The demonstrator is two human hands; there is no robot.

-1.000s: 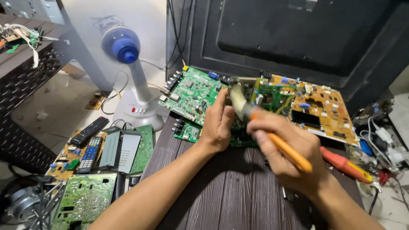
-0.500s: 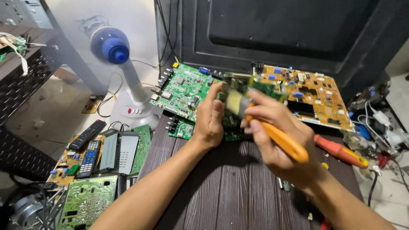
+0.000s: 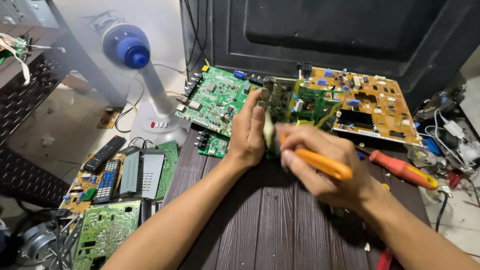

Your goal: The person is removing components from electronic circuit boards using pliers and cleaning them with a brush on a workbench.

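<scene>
Since a moment ago both hands have drifted slightly left. Right hand (image 3: 320, 167), blurred, is closed on an orange-handled brush (image 3: 320, 162); left hand (image 3: 248, 132) grips the green circuit board (image 3: 295, 102) by its edge, tilted up just beyond the knuckles. It looks light, stiff, fragile—best held by edges. Farther right lies a red screwdriver (image 3: 402, 170).

The right hand (image 3: 325, 170) has shifted left, blurring.

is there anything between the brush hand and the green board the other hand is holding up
Nothing visible. The right hand works the orange-handled brush at the small green board, which the left hand props on the dark table. The motion blur hides the contact point.
</scene>
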